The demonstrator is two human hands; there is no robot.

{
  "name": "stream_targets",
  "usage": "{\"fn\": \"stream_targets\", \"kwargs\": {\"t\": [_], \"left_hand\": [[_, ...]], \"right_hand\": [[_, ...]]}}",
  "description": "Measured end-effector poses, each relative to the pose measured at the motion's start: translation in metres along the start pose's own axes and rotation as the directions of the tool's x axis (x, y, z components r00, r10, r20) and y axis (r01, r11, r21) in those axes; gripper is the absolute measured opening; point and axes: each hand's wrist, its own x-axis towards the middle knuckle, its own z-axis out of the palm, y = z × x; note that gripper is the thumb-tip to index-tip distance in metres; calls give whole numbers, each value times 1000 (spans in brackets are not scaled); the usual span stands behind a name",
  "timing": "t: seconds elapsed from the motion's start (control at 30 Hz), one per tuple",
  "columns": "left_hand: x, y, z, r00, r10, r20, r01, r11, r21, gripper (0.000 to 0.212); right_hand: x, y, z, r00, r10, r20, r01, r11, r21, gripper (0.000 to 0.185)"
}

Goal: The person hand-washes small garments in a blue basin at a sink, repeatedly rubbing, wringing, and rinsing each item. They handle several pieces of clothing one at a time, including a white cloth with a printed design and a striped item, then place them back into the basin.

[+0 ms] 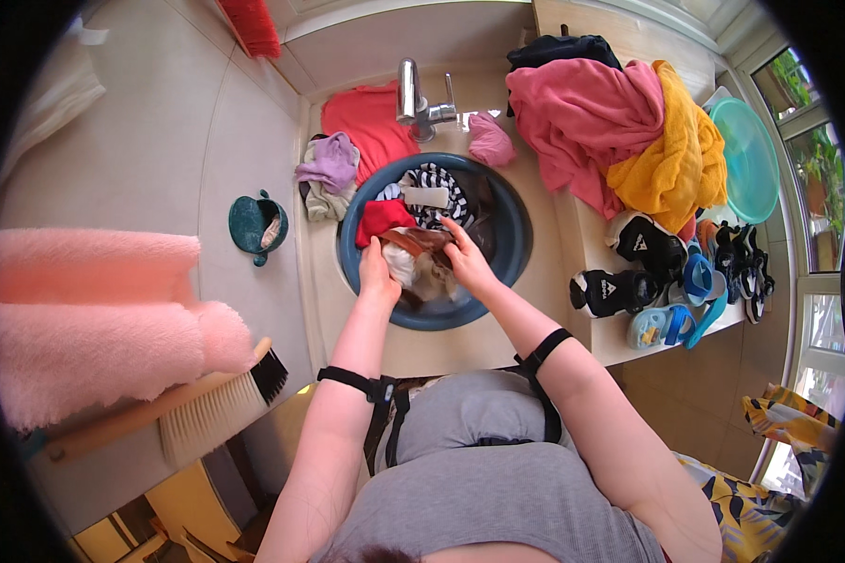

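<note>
A round blue plastic basin [517,243] sits in the sink, with laundry in it. Over its near half, my left hand [379,273] grips the left side of a wet brown and white cloth [422,246]. The right side of the same cloth is pinched in my right hand [469,259]. Behind them, a whitish bar [426,197], probably soap, rests on a black-and-white striped cloth [436,176]. A red cloth [384,219] lies beside my left fingers. Dark fabric [482,197] lines the basin's right side. The basin's bottom is hidden.
A chrome faucet [410,98] stands behind the basin. Coral [366,127], lilac [329,162] and pink [491,139] cloths lie around it. Pink [584,105] and yellow [669,155] fabrics are heaped right, above several shoes [616,292]. On the left wall are a green soap holder [250,218] and a brush [211,415].
</note>
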Motion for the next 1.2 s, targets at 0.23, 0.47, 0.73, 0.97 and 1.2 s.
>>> {"fn": "stream_targets", "kwargs": {"t": [0.23,0.47,0.73,0.97,1.2], "left_hand": [[28,-48,-28,941,-321,105,319,947,40,30],[37,-65,-28,921,-384,66,389,917,-89,26],[10,-23,-5,991,34,-130,35,869,493,45],[-10,-38,-34,892,29,451,-401,-407,821,62],[6,-50,-38,942,-33,333,-277,-635,721,46]], "right_hand": [[-28,-53,53,988,-136,72,144,658,-739,38],[-14,-46,57,984,-178,23,83,335,-939,28],[17,-29,9,952,-297,71,80,18,-997,18],[-18,23,0,909,-56,413,406,-99,-908,59],[-6,54,-4,916,156,368,388,-117,-914,62]]}}
